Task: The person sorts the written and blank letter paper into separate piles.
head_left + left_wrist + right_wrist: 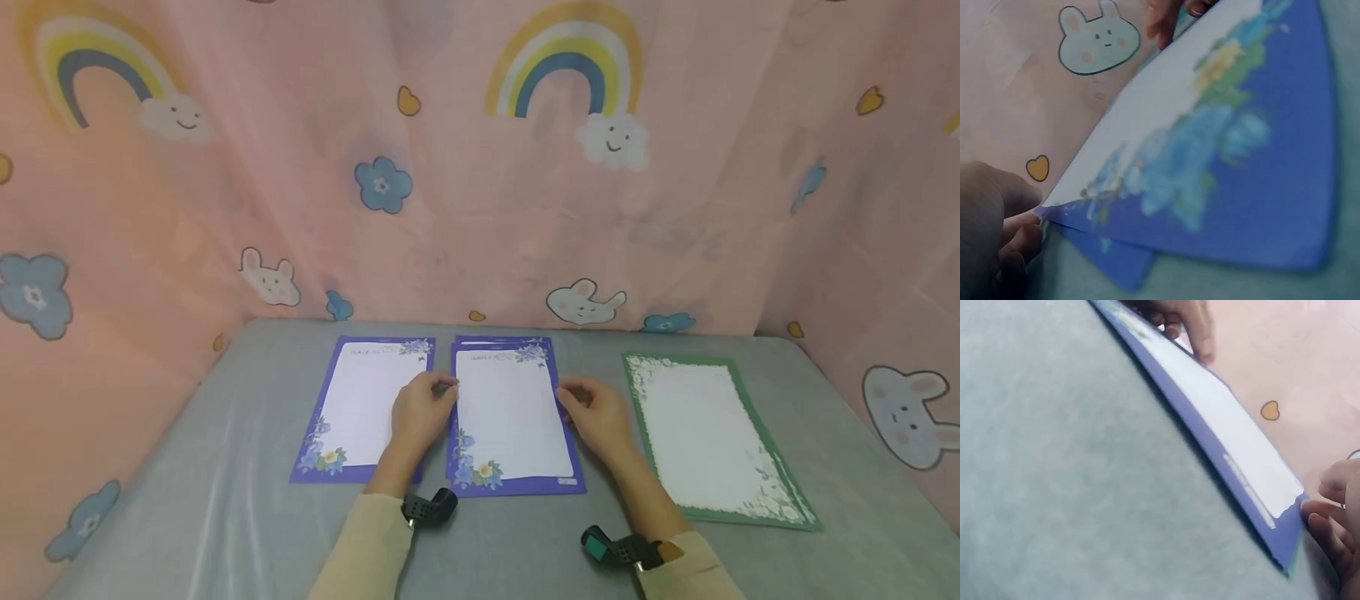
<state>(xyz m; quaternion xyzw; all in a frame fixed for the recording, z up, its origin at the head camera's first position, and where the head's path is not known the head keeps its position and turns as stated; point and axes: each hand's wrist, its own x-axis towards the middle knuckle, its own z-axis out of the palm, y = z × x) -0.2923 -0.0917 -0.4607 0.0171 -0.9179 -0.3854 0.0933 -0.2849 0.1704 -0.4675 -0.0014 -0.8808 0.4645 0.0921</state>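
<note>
A sheet of purple-bordered writing paper (510,417), with blue and yellow flowers in its corners, lies over another like it at the middle of the table. My left hand (423,408) pinches its left edge between thumb and fingers; the left wrist view shows the sheet's flowered corner (1179,162) close up, with a second purple corner (1107,253) sticking out beneath. At the opposite edge, my right hand (600,417) holds the paper between thumb and curled fingers. In the right wrist view the sheet (1210,419) is seen almost edge-on, fingertips (1310,509) at its border.
Another purple-bordered sheet (367,408) lies to the left, partly under my left forearm. Green-bordered sheets (697,433) with white flowers lie stacked at the right. A grey cloth covers the table (225,433), and a pink printed curtain (465,233) hangs behind it.
</note>
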